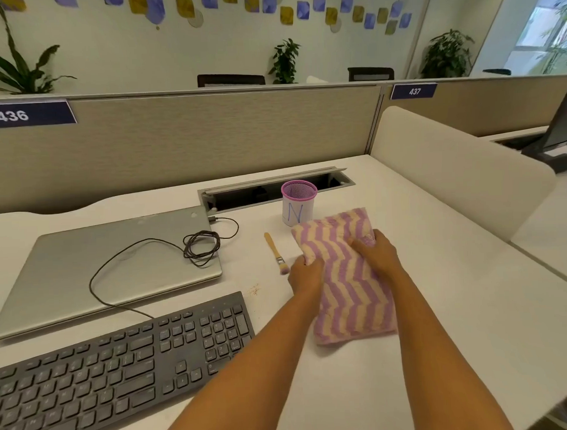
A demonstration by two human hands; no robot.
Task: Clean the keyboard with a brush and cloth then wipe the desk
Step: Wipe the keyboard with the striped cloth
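head: left hand (305, 276), right hand (376, 254), perhaps around cloth (352, 304)

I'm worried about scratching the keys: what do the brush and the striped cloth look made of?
The brush: handle looks like pale wood, tan and matte; a shiny band, probably metal; pinkish bristles, material unclear. The striped cloth: thick fuzzy fabric, likely microfibre or terry, judging by its plush, softly rumpled surface.

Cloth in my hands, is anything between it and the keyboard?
Nothing visible does. The left hand and right hand grip the cloth, and only bare desk separates it from the keyboard. The brush lies farther back, off that path.
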